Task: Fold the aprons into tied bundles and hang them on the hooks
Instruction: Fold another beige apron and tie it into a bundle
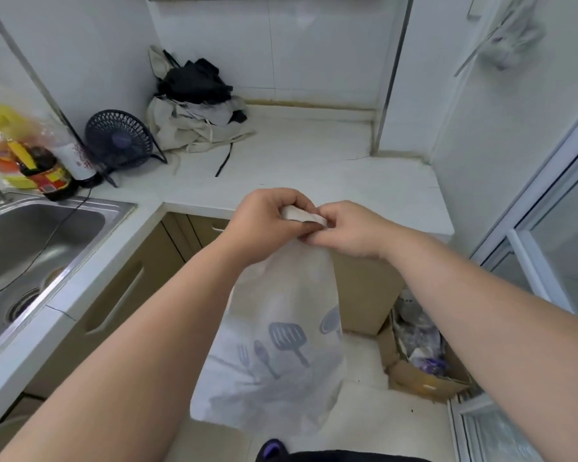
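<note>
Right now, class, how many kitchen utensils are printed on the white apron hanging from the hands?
4: a fork, a spoon beside it, a slotted spatula mid-cloth, and a rounded utensil at the right edge of the apron. Folds may hide more.

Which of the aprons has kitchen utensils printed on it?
The white fabric apron hanging from the left hand and right hand, which pinch its top edge. The beige and black aprons piled in the countertop corner look plain.

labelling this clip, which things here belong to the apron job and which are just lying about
Job: printed apron, gripped at its top by left hand and right hand; apron pile on the counter.
Lying about: fan, bottles, sink, cardboard box.
</note>
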